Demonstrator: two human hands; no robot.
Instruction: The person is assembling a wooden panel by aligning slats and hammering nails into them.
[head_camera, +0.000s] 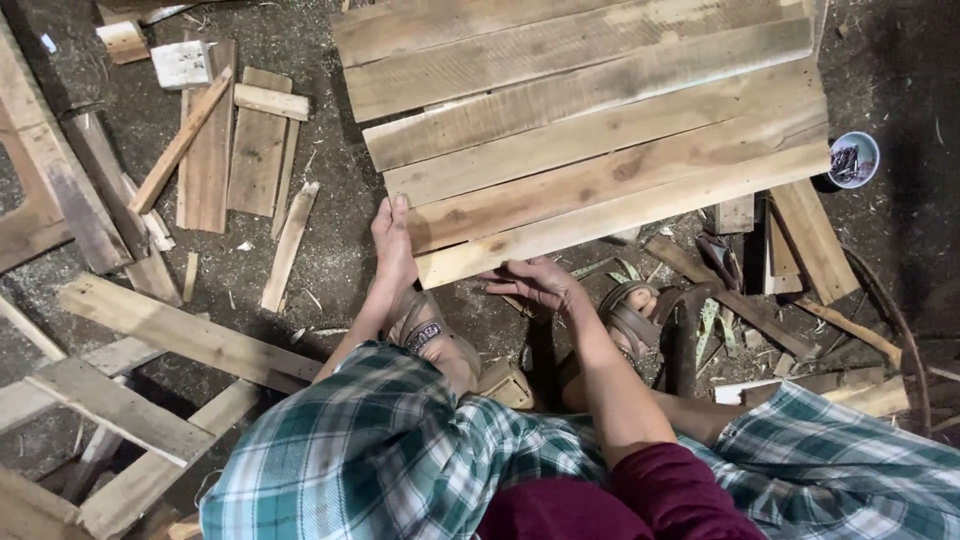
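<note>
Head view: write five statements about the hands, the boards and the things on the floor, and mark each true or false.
1. The left hand rests on the end of the plank panel. True.
2. The right hand holds a hammer. False: it holds no tool and touches the near edge of the nearest plank.
3. A small bowl sits on the floor to the right of the panel. True.
4. The panel is made of a single wide sheet. False: it is several planks side by side.
5. The floor to the left is bare. False: loose wood offcuts lie scattered there.
</note>
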